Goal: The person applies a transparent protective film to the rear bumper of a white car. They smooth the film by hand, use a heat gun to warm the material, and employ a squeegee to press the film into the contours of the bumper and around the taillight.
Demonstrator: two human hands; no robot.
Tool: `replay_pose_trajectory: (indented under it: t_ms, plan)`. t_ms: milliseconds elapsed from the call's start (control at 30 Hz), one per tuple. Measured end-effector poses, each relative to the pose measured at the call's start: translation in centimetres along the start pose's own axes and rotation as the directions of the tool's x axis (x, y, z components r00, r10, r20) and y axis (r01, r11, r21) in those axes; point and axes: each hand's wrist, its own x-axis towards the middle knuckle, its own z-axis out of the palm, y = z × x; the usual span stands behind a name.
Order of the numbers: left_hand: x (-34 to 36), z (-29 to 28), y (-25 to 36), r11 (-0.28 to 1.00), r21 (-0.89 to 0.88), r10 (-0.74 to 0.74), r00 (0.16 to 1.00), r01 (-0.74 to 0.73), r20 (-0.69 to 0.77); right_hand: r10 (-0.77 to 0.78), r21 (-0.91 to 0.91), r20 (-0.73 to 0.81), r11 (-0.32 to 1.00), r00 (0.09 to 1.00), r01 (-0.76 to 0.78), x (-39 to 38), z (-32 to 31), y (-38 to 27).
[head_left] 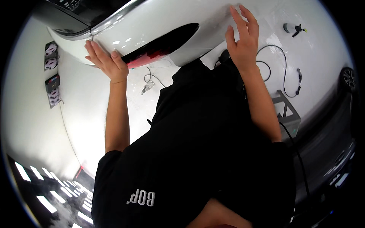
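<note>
A white car body panel point(171, 11) curves across the top of the head view, with an elongated black and red inset point(165, 43) below a dark upper section point(80, 13). My left hand point(106, 60) lies with outstretched fingers on the white panel, just left of that inset, by a seam. My right hand point(243, 43) is raised to the panel's right part, fingers spread and bent slightly; whether all fingertips touch it I cannot tell. Neither hand holds anything. My dark-clothed body hides part of the panel's lower edge.
A pump spray bottle point(291, 28), black hoses or cables point(285, 57) and a grey metal stand point(289, 119) are at right, beside a dark car point(327, 144). A clear bottle point(147, 87) lies on the white floor point(83, 121). Pads and a dark case point(52, 83) line the left.
</note>
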Motion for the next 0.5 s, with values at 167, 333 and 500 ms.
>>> replay_pose_trajectory:
  t_ms: [167,333,500]
  plan:
    - [0.1,0.6,-0.2,0.997,-0.066,0.038,0.998,-0.04,-0.041,0.064,-0.099,-0.002,0.993,0.998,-0.064,-0.8,1.7,-1.5]
    - [-0.3,0.8,-0.8,0.992,-0.084,0.092,0.994,-0.097,-0.064,-0.029,-0.199,-0.069,0.98,0.997,0.014,-1.3,3.7,-2.5]
    - [-0.1,1.2,-2.5,0.952,-0.091,0.276,0.946,-0.293,-0.168,-0.123,-0.26,-0.128,0.962,0.984,0.086,-1.7,5.5,-1.9]
